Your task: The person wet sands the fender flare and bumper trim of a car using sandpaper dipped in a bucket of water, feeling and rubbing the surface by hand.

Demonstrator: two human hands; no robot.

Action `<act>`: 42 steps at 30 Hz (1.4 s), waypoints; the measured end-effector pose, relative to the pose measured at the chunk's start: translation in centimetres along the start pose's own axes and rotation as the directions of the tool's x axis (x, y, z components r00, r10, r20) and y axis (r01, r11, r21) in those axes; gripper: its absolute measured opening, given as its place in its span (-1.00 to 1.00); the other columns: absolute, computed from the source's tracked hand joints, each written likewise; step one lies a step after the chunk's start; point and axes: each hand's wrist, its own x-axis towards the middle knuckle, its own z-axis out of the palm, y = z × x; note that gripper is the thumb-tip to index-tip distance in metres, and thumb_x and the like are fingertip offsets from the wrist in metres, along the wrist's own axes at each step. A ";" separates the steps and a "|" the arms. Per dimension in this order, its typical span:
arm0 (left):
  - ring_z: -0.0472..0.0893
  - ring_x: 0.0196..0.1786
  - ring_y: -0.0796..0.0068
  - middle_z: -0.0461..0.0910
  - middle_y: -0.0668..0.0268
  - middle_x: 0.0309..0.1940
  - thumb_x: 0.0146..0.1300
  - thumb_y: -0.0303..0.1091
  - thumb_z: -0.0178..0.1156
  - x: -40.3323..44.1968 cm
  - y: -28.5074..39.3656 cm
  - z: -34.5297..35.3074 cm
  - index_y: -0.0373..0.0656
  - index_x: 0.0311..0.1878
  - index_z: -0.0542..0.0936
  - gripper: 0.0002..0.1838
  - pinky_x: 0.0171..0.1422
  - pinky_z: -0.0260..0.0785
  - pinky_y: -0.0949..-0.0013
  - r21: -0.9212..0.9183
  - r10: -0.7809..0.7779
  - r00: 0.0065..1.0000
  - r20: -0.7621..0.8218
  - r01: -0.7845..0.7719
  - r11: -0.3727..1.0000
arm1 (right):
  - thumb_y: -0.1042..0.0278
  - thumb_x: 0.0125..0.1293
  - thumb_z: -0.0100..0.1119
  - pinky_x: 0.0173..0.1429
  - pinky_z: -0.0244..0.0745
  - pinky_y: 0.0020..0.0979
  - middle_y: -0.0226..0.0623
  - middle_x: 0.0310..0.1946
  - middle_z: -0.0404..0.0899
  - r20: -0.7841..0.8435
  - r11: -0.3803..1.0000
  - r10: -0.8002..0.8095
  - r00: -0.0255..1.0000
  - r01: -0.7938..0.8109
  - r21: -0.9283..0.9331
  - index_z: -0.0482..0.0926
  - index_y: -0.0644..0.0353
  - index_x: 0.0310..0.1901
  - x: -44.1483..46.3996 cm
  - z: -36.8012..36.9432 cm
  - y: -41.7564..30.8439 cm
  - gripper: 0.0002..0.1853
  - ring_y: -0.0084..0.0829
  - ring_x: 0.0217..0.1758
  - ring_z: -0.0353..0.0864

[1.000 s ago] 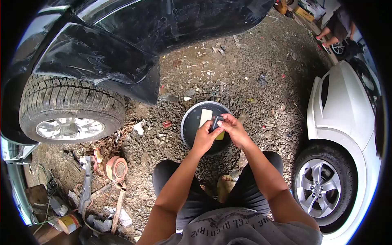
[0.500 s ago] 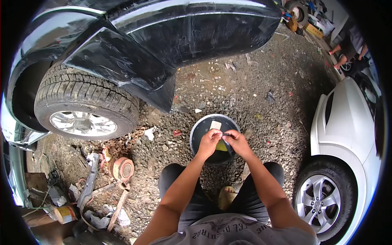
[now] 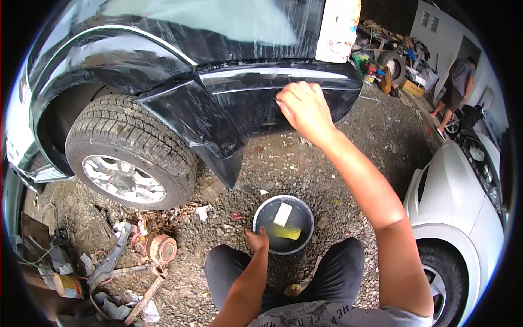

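My right hand (image 3: 306,109) is raised in front of the black car bumper (image 3: 261,101), its fingers curled together. A small dark edge shows at the fingertips; what they hold is mostly hidden. I cannot tell whether the hand touches the bumper. Low between my knees stands a dark bucket (image 3: 298,252) of water with a pale rim. My left hand (image 3: 256,238) grips its left side, thumb over the rim. Inside the bucket are a white rectangular block (image 3: 283,214) and a yellow-green piece (image 3: 286,232) that looks like a sponge.
The black car's wheel (image 3: 131,152) is at left, and a white car (image 3: 463,191) stands at right. Gravel (image 3: 332,218) covers the ground. Scrap and an orange strap roll (image 3: 162,249) lie at lower left. A person (image 3: 457,87) stands at the far right.
Both hands were together over the bucket, fingering a small dark piece. My right hand has risen to the bumper, and my left has moved down to the bucket's rim. The view has tilted up.
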 end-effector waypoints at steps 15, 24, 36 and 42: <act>0.61 0.17 -0.15 0.61 -0.09 0.10 0.19 -0.45 0.34 1.5 -2.0 3.3 -0.28 0.28 0.53 -0.45 0.28 0.49 -0.04 -0.077 0.032 0.976 -0.215 -0.050 0.996 | 0.32 0.20 0.22 0.06 0.41 -0.21 -0.40 -0.12 0.57 0.231 0.896 -0.321 0.918 0.374 -0.241 0.58 0.03 -0.10 0.9 -0.7 6.2 -0.78 -0.36 0.00 0.55; 0.65 0.08 -0.13 0.63 -0.02 0.07 0.24 -0.35 0.32 1.2 -0.5 1.6 -0.14 0.23 0.59 -0.53 0.16 0.55 -0.08 -0.120 0.003 0.995 -0.099 -0.015 0.993 | 0.34 0.11 0.28 0.02 0.43 -0.22 -0.38 -0.12 0.56 0.223 0.882 -0.362 0.905 0.409 -0.232 0.57 0.10 -0.07 -2.6 -3.5 12.3 -0.69 -0.34 -0.04 0.59; 0.62 0.14 -0.09 0.63 0.01 0.08 0.27 -0.32 0.32 1.5 -2.0 2.8 -0.18 0.23 0.60 -0.55 0.22 0.51 -0.04 -0.130 -0.024 0.988 -0.154 0.004 0.992 | 0.36 0.18 0.20 0.04 0.45 -0.23 -0.33 -0.20 0.57 0.230 0.884 -0.402 0.886 0.441 -0.155 0.57 0.12 -0.23 8.3 5.3 -2.7 -0.86 -0.34 -0.04 0.57; 0.60 0.17 -0.08 0.56 0.01 0.14 0.32 -0.29 0.30 1.1 -0.8 1.6 -0.18 0.27 0.58 -0.54 0.22 0.52 -0.05 -0.075 -0.091 0.995 -0.042 0.088 0.993 | 0.41 0.06 0.39 -0.04 0.40 -0.17 -0.32 -0.18 0.54 0.321 0.878 -0.312 0.894 0.401 -0.263 0.55 0.09 -0.10 -3.1 -5.0 13.0 -0.66 -0.28 -0.11 0.54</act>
